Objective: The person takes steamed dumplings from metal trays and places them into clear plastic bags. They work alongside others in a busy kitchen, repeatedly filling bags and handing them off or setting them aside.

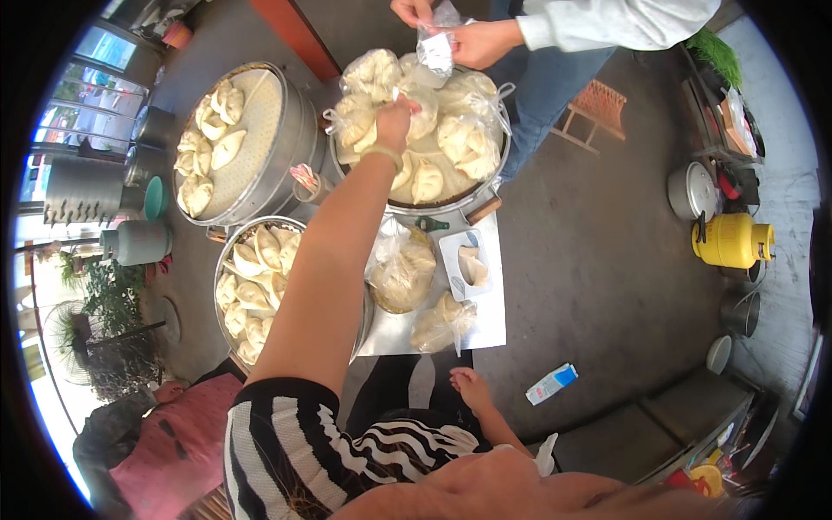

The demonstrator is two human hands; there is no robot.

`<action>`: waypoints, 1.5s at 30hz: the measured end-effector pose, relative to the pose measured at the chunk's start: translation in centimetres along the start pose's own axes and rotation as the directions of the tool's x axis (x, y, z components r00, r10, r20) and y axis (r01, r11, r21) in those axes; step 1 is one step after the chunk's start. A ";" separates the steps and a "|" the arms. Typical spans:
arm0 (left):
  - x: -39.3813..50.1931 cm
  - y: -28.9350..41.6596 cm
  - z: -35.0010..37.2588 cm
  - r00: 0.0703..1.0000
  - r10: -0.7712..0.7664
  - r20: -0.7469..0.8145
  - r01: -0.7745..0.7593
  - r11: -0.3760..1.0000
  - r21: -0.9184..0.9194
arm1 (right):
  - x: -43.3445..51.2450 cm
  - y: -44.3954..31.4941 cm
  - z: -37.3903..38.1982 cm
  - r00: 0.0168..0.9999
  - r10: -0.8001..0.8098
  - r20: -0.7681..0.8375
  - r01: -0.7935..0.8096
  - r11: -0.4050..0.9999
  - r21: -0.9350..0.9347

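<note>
My left hand point(394, 125) reaches over the round steamer tray point(448, 200), its fingers closed at the top of a clear plastic bag of dumplings point(421, 116). Other bagged dumplings point(469, 146) surround it, and a loose dumpling point(427, 182) lies on the tray's near side. My right hand point(473, 389) rests low by my lap, fingers loosely bent, with nothing visible in it. Just beyond it, a bagged portion of dumplings point(443, 323) sits at the near edge of the metal table point(489, 324). Another bag fills a basket point(402, 276) beside a tissue box point(467, 265).
Across the tray, a person's hands point(478, 44) hold a clear bag. Two more steamers, one tall point(260, 188) and one nearer point(227, 331), carry dumplings. A cup of wrapped sticks point(312, 188) and a green bottle point(431, 224) stand close. Someone in pink point(179, 442) is at left.
</note>
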State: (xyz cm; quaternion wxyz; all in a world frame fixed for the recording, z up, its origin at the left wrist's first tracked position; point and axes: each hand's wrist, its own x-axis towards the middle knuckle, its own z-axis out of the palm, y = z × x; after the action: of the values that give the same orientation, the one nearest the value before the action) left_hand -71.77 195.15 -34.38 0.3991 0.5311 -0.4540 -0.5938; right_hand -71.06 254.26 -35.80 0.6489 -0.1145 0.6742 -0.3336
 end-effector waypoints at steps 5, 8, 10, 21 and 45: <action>1.1 -0.1 -2.9 0.954 -0.070 0.291 -0.031 0.944 0.329 | -7.4 -20.3 1.2 0.827 -0.255 0.500 0.022 0.905 0.425; -4.7 4.1 -3.6 0.978 -0.001 0.211 -0.071 0.939 0.336 | -8.4 -26.9 1.4 0.267 -0.607 0.749 0.222 0.795 0.565; -7.3 3.3 -10.2 0.922 0.322 0.214 -0.386 0.757 0.527 | -6.1 -27.9 3.7 0.113 -0.619 0.777 0.216 0.779 0.589; -26.5 -3.4 -28.1 0.992 0.040 -0.116 -0.012 0.973 0.230 | 25.6 -19.4 22.6 0.722 -0.686 0.085 0.627 0.598 -0.500; -35.0 12.3 -22.3 0.908 0.418 -0.036 -0.415 0.884 -0.215 | 22.7 -17.6 15.2 0.759 -0.579 0.297 0.570 0.370 -0.733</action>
State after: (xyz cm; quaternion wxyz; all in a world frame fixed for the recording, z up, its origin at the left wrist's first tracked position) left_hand -45.58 222.73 -13.65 0.5704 0.3711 -0.4918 -0.5432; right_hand -64.52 223.14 -42.48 0.3674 -0.6131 0.6688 -0.2047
